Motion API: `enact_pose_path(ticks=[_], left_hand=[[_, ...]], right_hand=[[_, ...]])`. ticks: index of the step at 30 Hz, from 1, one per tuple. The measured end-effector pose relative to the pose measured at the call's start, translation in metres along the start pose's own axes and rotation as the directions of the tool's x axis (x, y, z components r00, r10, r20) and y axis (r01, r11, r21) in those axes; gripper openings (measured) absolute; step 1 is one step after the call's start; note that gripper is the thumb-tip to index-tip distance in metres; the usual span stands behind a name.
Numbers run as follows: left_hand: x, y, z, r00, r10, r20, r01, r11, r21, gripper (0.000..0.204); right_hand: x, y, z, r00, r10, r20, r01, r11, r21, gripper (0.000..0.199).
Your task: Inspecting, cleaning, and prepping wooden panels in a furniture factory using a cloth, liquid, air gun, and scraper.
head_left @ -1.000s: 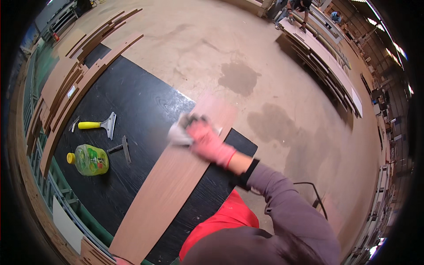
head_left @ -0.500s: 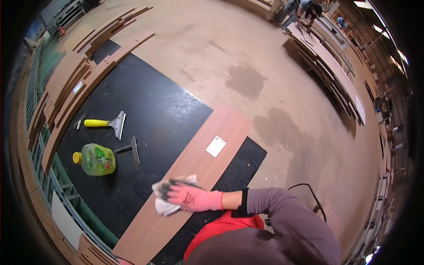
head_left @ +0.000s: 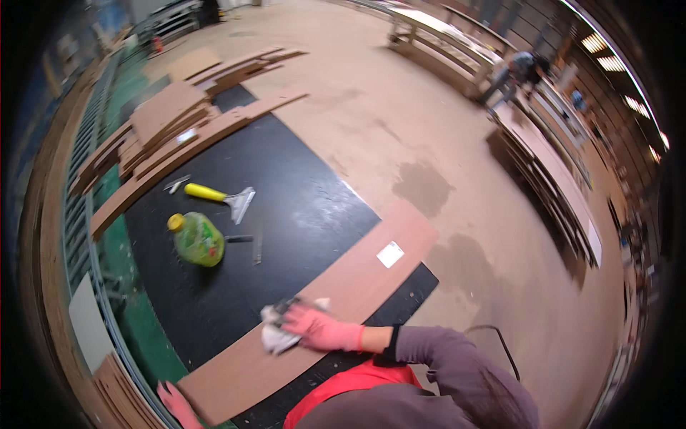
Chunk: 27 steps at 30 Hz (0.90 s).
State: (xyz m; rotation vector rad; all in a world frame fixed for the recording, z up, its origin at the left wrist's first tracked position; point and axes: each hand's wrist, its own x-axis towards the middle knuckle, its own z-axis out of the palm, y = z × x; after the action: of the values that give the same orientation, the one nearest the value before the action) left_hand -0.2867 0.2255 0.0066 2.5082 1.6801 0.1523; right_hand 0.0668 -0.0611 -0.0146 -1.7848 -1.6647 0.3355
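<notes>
At lower left, your left hand (head_left: 179, 406) is beside the near end of the wooden board (head_left: 250, 372); its grip cannot be determined. Your right hand (head_left: 314, 327) grasps the white cloth (head_left: 276, 339) against this board, which lies across the black tabletop (head_left: 293, 200). Beyond it sit a green bottle (head_left: 200, 242) and yellow-handled scraper (head_left: 214, 194); farther off, a person (head_left: 520, 71) bends over stacked panels (head_left: 549, 175).

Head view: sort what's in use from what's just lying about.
In use, it seems:
- right hand on white cloth
- labelled board under it
- left hand by the board's near end

Apparently just lying about:
- yellow-handled scraper
- yellow-capped bottle
- dark T-shaped tool
- other boards at upper left
</notes>
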Motion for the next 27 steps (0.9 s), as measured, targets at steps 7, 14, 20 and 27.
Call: enact_pose_path(ticks=[7,14,20,27], left_hand=[[0.086,0.147,0.015,0.95,0.22,-0.223,-0.313,0.668,-0.675,0.076],[0.147,0.296,0.074,0.962,0.055,-0.267,-0.256,0.523,-0.813,0.085],[0.14,0.318,0.054,0.88,0.203,-0.429,-0.467,0.528,-0.709,0.056],[0.093,0.308,0.019,0.481,0.705,-0.521,-0.869,0.462,-0.176,0.046]], right_hand=[[-0.007,0.067,-0.053,0.62,0.639,-0.455,-0.532,0.769,0.355,0.043],[0.038,0.061,-0.082,0.839,0.544,0.032,0.263,-0.457,0.85,0.054],[0.052,0.056,-0.076,0.832,0.549,0.082,0.272,-0.532,0.802,0.051],[0.058,0.057,-0.059,0.869,0.474,0.141,0.201,-0.599,0.775,0.05]])
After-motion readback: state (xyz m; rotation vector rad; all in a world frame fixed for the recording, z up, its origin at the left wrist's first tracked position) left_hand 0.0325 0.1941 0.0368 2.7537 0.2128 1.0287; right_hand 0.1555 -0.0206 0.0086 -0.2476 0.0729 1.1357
